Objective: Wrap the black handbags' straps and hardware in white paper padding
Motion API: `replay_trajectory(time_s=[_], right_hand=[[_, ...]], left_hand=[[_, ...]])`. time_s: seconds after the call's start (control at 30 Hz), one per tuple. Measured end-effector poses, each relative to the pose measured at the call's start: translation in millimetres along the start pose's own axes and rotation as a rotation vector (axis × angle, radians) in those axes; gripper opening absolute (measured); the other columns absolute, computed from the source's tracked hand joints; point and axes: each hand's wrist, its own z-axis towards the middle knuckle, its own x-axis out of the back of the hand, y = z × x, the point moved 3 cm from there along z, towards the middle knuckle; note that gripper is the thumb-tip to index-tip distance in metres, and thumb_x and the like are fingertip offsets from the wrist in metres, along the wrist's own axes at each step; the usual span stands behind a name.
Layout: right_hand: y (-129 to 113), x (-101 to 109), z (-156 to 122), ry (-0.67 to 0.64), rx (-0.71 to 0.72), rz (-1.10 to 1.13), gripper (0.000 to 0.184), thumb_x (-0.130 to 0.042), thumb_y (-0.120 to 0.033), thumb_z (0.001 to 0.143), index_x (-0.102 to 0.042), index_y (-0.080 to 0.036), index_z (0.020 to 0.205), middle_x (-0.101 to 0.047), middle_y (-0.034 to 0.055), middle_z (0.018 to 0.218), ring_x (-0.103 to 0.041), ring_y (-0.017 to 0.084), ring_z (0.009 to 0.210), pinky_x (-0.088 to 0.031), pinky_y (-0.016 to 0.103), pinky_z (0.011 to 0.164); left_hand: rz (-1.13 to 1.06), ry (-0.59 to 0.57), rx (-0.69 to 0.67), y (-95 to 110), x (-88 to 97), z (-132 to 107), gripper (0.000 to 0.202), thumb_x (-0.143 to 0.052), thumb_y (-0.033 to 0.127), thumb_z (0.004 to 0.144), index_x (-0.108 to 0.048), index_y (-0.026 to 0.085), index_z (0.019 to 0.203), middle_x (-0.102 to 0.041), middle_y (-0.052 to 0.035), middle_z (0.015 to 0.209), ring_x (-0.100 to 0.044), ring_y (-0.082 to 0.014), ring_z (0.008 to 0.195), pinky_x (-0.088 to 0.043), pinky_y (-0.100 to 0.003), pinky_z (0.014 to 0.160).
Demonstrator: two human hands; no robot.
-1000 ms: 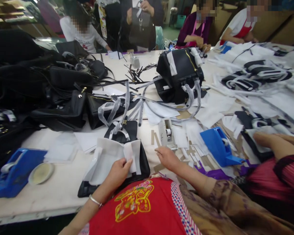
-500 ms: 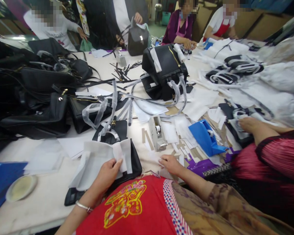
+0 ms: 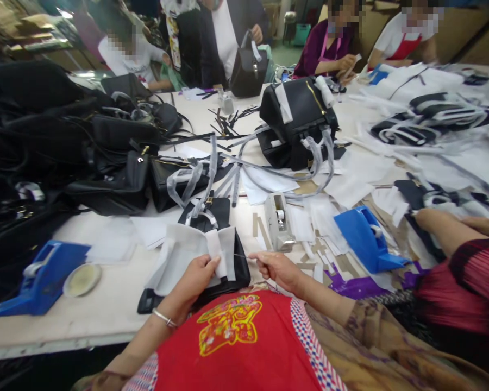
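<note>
In front of my apron lies a black handbag (image 3: 242, 263), its front covered by a white wrapping sheet (image 3: 183, 252). A narrower white paper strip (image 3: 214, 244) runs down over that sheet. My left hand (image 3: 196, 276) is closed on the strip's lower end, thumb on top, pressing it against the bag. To the right, my right hand (image 3: 280, 268) pinches a thin strip (image 3: 244, 256) that stretches towards the bag's right edge; its material is too fine to make out. Plastic-wrapped handles (image 3: 201, 214) rise from the bag's far side.
A grey tape dispenser (image 3: 279, 225) stands beyond my right hand, with a blue dispenser (image 3: 364, 239) further right. Another blue dispenser (image 3: 44, 277) and a round dish (image 3: 81, 279) are at left. Black bags (image 3: 106, 179) pile up on the left. A co-worker's arm (image 3: 444, 225) reaches in at right.
The camera view has swung left, so things appear further right. My right hand has come nearer the bag with the thin strip. My left hand stays on the white paper strip.
</note>
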Motion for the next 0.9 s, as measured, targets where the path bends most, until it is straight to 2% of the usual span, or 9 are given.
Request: replay_trajectory(time_s=[0.07,0.17,0.27,0.37,0.47,0.53,0.67,0.8,0.9], right_hand=[[-2.1,-15.9,10.8,0.007,0.006,-0.126,0.038,-0.068,-0.030,0.068,-0.066,-0.011,0.101,-0.047,-0.0069,0.054,-0.035,0.006,0.046,-0.025,0.021,0.046],[-4.9,-28.4,21.7,0.057,0.010,-0.363,0.025,-0.063,-0.026,0.068,-0.067,-0.013,0.089,-0.046,-0.0074,0.048,-0.036,0.007,0.043,-0.026,0.021,0.043],[-8.2,-27.5,25.2,0.095,0.037,-0.595,0.011,-0.058,-0.025,0.073,-0.063,-0.015,0.075,-0.045,-0.0074,0.044,-0.039,0.008,0.041,-0.028,0.021,0.042],[-8.6,-22.6,25.8,0.081,0.041,-0.740,0.013,-0.053,-0.023,0.079,-0.063,-0.016,0.073,-0.051,-0.0059,0.046,-0.043,0.009,0.039,-0.030,0.021,0.042],[-6.8,-24.7,28.9,0.040,0.059,-0.850,0.018,-0.051,-0.019,0.079,-0.068,-0.016,0.073,-0.062,-0.0025,0.057,-0.046,0.009,0.045,-0.031,0.020,0.045],[-6.5,-31.2,33.0,-0.007,0.103,-0.897,0.021,-0.050,-0.017,0.079,-0.072,-0.016,0.076,-0.065,-0.0014,0.062,-0.050,0.010,0.051,-0.034,0.020,0.049],[-12.2,-43.7,39.4,-0.192,0.176,-0.889,0.028,-0.050,-0.020,0.081,-0.075,-0.017,0.091,-0.066,-0.0008,0.066,-0.058,0.013,0.064,-0.043,0.022,0.062],[-24.1,-42.0,40.7,-0.333,0.165,-0.849,0.034,-0.049,-0.019,0.079,-0.075,-0.017,0.101,-0.067,-0.0010,0.070,-0.058,0.013,0.066,-0.046,0.024,0.068],[-28.1,-39.7,44.7,-0.371,0.175,-0.871,0.033,-0.049,-0.020,0.080,-0.076,-0.018,0.099,-0.068,-0.0010,0.073,-0.058,0.013,0.065,-0.046,0.024,0.067]], left_hand=[[-0.103,-0.034,0.021,-5.1,1.0,-1.0,0.046,-0.054,0.061,0.077,-0.054,0.016,0.068,-0.048,0.0036,0.055,-0.040,-0.0117,0.052,-0.028,-0.025,0.053],[-0.244,-0.107,0.039,-13.6,2.7,-1.9,0.048,-0.058,0.063,0.075,-0.056,0.015,0.074,-0.048,0.0041,0.056,-0.039,-0.0104,0.052,-0.028,-0.024,0.053],[-0.332,-0.156,0.032,-19.6,4.9,-2.1,0.047,-0.061,0.061,0.076,-0.056,0.014,0.077,-0.048,0.0041,0.058,-0.038,-0.0093,0.052,-0.029,-0.024,0.054],[-0.362,-0.188,0.019,-21.4,5.9,-1.9,0.045,-0.061,0.059,0.077,-0.057,0.013,0.077,-0.048,0.0038,0.059,-0.037,-0.0088,0.053,-0.029,-0.024,0.055],[-0.350,-0.186,0.024,-19.9,5.6,-2.3,0.046,-0.062,0.059,0.076,-0.057,0.014,0.077,-0.048,0.0038,0.059,-0.037,-0.0088,0.053,-0.028,-0.024,0.055],[-0.337,-0.158,0.028,-17.9,5.3,-3.3,0.047,-0.062,0.060,0.075,-0.058,0.013,0.077,-0.048,0.0037,0.058,-0.038,-0.0092,0.053,-0.029,-0.024,0.054],[-0.292,-0.103,0.018,-15.3,5.0,-5.9,0.051,-0.060,0.063,0.075,-0.060,0.012,0.079,-0.050,0.0025,0.058,-0.039,-0.0100,0.054,-0.028,-0.024,0.053],[-0.292,-0.092,0.009,-16.9,5.4,-6.1,0.049,-0.058,0.060,0.077,-0.061,0.011,0.081,-0.050,0.0025,0.059,-0.039,-0.0099,0.054,-0.028,-0.024,0.054],[-0.289,-0.098,-0.003,-17.8,5.6,-4.9,0.047,-0.058,0.058,0.079,-0.061,0.011,0.081,-0.050,0.0021,0.060,-0.040,-0.0103,0.056,-0.029,-0.024,0.055]])
